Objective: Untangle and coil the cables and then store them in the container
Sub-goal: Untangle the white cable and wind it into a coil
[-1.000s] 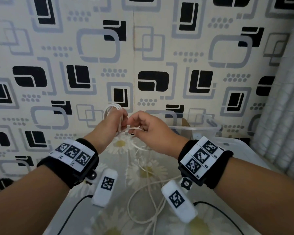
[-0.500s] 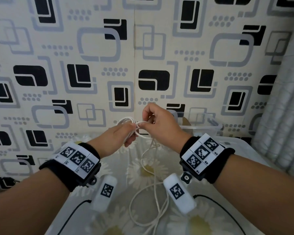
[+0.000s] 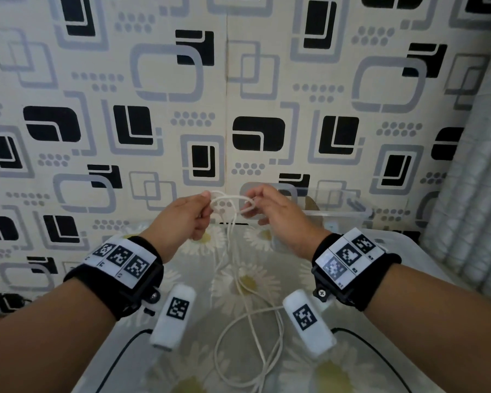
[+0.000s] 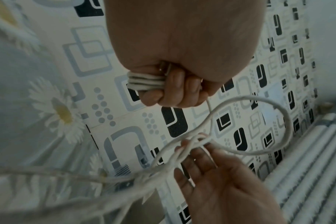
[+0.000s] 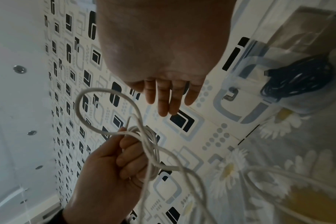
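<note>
A long white cable (image 3: 247, 293) rises from the flowered table to both raised hands. My left hand (image 3: 207, 205) grips a small coil (image 4: 146, 82) of several turns in its curled fingers. A loose loop (image 3: 230, 197) spans the gap to my right hand (image 3: 251, 207), which pinches the cable between thumb and forefinger. Its other fingers (image 5: 167, 103) are straight. The right wrist view has the left hand (image 5: 130, 151) low with the coil, and the loop (image 5: 105, 113) beside it. The clear container (image 3: 346, 214) stands behind the right hand.
A coiled black cable (image 5: 297, 80) lies inside the clear container. The table wears a daisy-print cloth (image 3: 199, 373), with slack white cable looped on it between my forearms. A patterned wall stands close behind, and a grey curtain (image 3: 471, 194) hangs at the right.
The hands were together at the coil; the right hand has now moved right and away from the left, drawing a loop of white cable out between them.
</note>
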A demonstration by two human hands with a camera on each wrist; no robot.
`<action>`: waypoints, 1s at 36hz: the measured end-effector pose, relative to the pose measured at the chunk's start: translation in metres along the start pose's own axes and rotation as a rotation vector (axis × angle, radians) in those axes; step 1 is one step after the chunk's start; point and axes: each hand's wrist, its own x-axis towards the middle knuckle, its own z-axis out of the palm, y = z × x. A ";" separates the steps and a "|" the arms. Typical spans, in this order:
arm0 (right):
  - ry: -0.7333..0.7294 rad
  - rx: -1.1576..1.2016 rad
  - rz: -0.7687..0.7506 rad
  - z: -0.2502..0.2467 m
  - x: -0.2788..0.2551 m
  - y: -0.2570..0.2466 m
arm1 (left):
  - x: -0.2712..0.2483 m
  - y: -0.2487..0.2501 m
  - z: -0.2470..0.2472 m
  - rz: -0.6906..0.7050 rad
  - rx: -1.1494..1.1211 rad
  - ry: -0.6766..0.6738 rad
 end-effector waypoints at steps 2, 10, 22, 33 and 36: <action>-0.052 -0.072 0.020 0.002 -0.001 0.002 | 0.003 0.002 0.000 -0.021 -0.072 0.049; -0.260 -0.108 0.053 0.024 -0.014 0.003 | 0.005 0.006 0.003 0.019 -0.117 0.097; -0.513 0.054 0.126 0.025 -0.023 -0.004 | 0.014 -0.002 -0.010 -0.042 -0.062 0.166; -0.607 0.203 0.129 0.030 -0.024 -0.009 | 0.012 -0.003 -0.008 -0.052 0.004 0.228; -0.587 0.212 0.124 0.029 -0.022 -0.009 | 0.014 -0.005 -0.013 -0.085 0.020 0.272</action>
